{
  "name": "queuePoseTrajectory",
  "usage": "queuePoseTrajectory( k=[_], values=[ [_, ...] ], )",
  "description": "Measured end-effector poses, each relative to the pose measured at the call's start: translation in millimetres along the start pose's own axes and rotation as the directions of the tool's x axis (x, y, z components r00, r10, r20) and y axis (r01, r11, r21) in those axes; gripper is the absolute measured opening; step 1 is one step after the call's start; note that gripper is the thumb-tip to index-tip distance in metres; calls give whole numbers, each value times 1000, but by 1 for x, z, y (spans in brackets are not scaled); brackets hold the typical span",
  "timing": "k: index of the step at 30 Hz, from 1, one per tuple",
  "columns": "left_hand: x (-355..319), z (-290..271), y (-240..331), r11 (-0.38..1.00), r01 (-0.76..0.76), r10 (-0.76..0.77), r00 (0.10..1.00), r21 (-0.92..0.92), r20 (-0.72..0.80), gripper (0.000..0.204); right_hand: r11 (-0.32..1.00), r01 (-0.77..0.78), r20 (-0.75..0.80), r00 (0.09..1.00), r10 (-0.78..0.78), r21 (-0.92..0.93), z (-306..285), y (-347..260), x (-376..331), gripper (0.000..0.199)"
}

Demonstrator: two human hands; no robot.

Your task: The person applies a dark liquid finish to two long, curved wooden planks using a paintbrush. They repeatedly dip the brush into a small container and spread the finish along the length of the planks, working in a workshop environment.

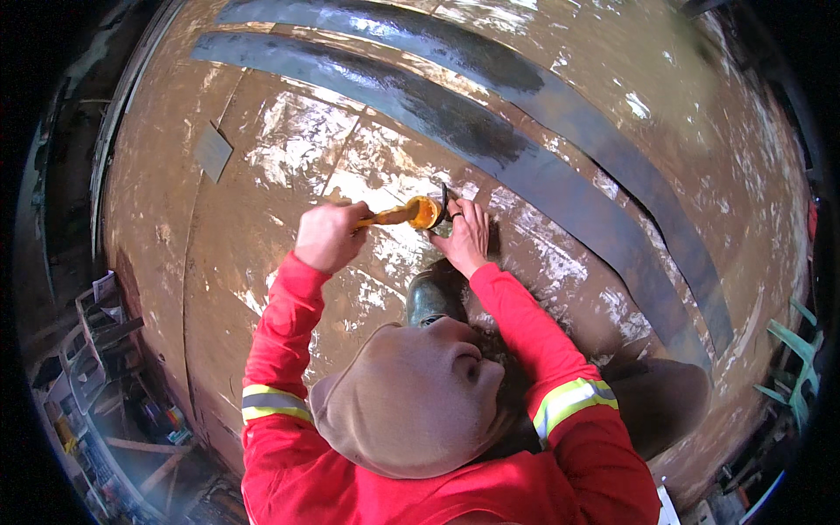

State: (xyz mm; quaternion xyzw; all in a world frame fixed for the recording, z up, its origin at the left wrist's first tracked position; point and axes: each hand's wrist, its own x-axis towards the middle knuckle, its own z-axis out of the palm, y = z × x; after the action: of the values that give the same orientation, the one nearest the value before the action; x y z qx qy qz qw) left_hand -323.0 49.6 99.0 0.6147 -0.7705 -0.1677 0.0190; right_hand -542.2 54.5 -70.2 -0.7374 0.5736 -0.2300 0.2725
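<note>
My left hand (331, 236) is closed around the end of an orange-coated stick (389, 215), perhaps a brush. Its far end meets the round orange mouth of a small container (424, 213). On the container's other side is my right hand (465, 233), thumb and fingers curved against it, steadying it. A thin dark curved edge (444, 199) rises beside those fingers; whether it is a rim or a lid, I cannot tell. Beyond my hands lie two long grey strips, a nearer one (560, 179) and a farther one (604, 144), each with a dark, wet-looking patch.
Brown sheeting with white scuffs (297, 140) covers the floor. A small grey square piece (213, 152) lies to the left. My dark boot (429, 297) stands close below the container. Cluttered frames (96, 350) line the left edge; a green rack-like object (794, 359) is at right.
</note>
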Motion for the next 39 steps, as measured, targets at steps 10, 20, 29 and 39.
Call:
queuePoseTrajectory(
  k=[10,20,29,39],
  values=[
    [59,51,30,903,-238,165,961,358,222,10,998,59,-43,997,-59,-2,-1,-4,2,67],
    [49,42,-14,998,19,-3,969,-62,245,21,998,55,-26,998,-56,-14,1,-3,2,62],
    [-4,56,-64,703,311,-168,947,-640,275,18,999,54,21,998,-54,3,-1,-6,6,62],
    [-54,80,-39,286,297,-358,915,-911,186,23,993,99,14,995,-98,-63,-6,0,4,61]
  ],
)
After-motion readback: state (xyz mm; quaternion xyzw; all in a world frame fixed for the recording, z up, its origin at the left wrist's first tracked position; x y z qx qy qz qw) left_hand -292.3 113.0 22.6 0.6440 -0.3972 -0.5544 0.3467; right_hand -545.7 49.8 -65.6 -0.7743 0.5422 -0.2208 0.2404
